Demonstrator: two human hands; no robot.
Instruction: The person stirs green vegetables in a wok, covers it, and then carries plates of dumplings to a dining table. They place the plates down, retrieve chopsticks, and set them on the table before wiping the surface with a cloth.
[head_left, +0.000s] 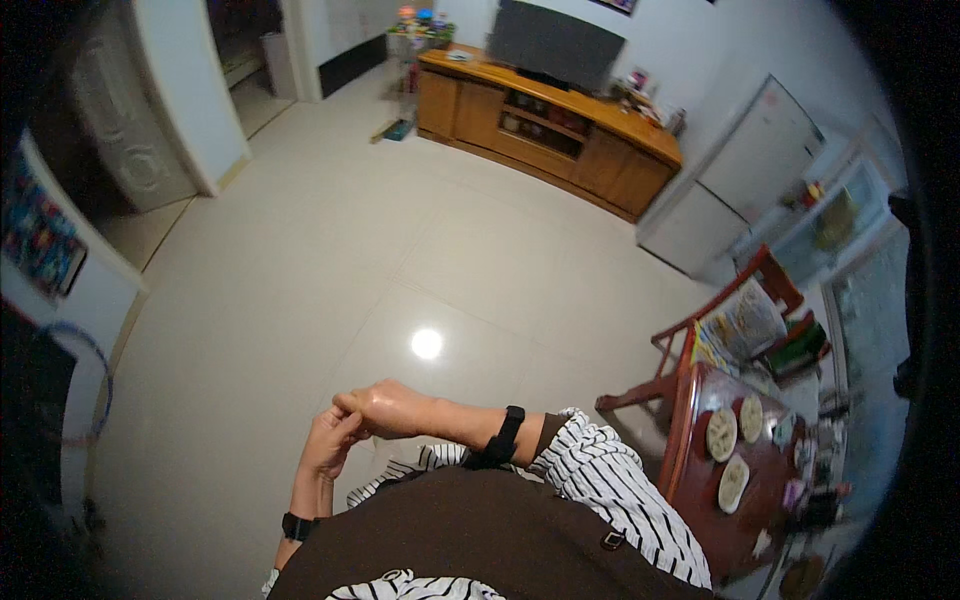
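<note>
My left hand (330, 439) and my right hand (391, 409) meet in front of my waist, over the floor. The left fingers and thumb touch the curled fingers of the right hand. Whether anything small lies between them is hidden. Each forearm carries a black band, the left band (298, 526) at the wrist and the right band (504, 439) farther up. A brown apron (465, 525) covers my front, over a striped sleeve (622, 495) pushed up on the right.
At right stands a reddish wooden table (697, 480) bearing three plates of pale food (733, 484). Beside it is a wooden chair (667, 349) with cloth on it. Beyond the tiled floor (300, 255) are a TV cabinet (476, 112), a television (555, 41) and a refrigerator (739, 176). Doorways open at left.
</note>
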